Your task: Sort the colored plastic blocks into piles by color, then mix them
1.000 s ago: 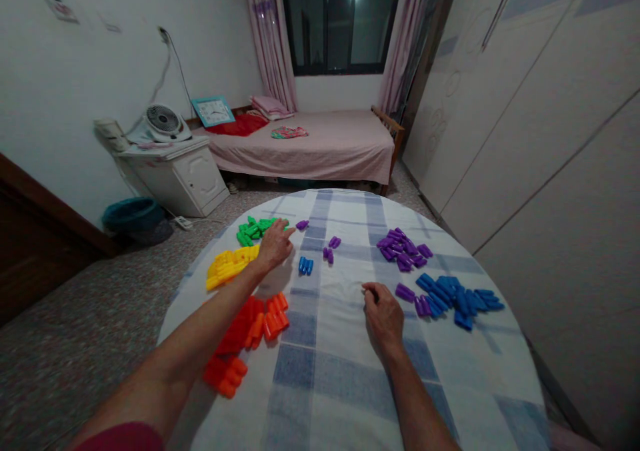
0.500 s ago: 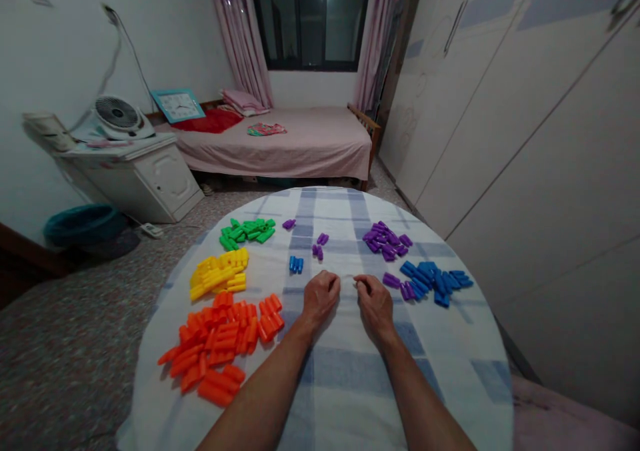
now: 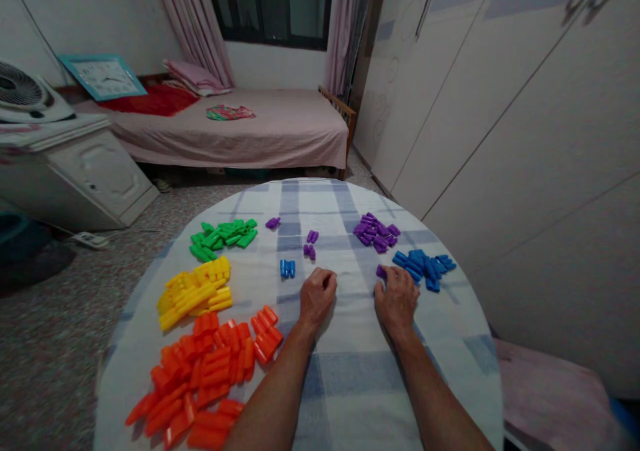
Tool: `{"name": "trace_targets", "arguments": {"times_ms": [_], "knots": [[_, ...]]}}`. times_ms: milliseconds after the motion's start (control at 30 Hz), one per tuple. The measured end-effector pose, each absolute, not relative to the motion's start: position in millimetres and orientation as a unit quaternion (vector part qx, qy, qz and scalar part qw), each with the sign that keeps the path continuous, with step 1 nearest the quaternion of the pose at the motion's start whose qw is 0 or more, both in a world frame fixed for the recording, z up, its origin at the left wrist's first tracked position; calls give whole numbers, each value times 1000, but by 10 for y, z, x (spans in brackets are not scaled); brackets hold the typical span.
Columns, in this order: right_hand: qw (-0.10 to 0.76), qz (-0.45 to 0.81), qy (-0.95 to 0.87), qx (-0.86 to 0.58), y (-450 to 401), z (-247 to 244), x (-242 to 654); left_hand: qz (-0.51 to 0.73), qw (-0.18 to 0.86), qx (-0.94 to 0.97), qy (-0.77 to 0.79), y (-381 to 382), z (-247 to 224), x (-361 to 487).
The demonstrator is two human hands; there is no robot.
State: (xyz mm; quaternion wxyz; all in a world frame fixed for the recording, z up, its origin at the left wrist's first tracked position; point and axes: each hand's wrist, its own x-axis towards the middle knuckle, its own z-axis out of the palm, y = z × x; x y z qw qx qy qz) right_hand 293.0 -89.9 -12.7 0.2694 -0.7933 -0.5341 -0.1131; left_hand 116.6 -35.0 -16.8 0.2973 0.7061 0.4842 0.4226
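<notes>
My left hand rests on the checked tablecloth near the middle of the table, its fingers curled in. Whether anything is inside it is hidden. To its left stand a few blue plastic pieces in a small row. My right hand is over the near left edge of the blue pile, palm down, thumb apart from the fingers. A purple plastic piece shows at its fingertips; the palm covers whatever lies below. Beyond it is a purple pile. Small purple groups lie past my left hand.
Along the table's left side lie green pieces, yellow pieces and a large spread of orange pieces, close to my left forearm. A bed stands beyond the round table, with a wardrobe at the right.
My right hand has moved right, onto the purple pieces beside the blue pile, and its fingers have spread. The left hand stays about where it was. The view has shifted right.
</notes>
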Motion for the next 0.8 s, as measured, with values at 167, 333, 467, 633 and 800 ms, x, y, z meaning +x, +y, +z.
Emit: {"name": "trace_targets", "arguments": {"times_ms": [167, 333, 467, 633, 800], "knots": [[277, -49, -599, -750, -852, -205, 2751, 417, 301, 703, 491, -355, -152, 1171], [228, -41, -651, -723, -854, -137, 2579, 415, 306, 704, 489, -349, -138, 1167], [166, -83, -634, -751, -923, 94, 2551, 419, 310, 700, 488, -339, -132, 1164], [126, 4, -615, -779, -862, 193, 2644, 410, 310, 700, 496, -342, -117, 1162], [300, 36, -663, -685, -644, 7, 2685, 404, 306, 705, 496, -347, -104, 1158]]}}
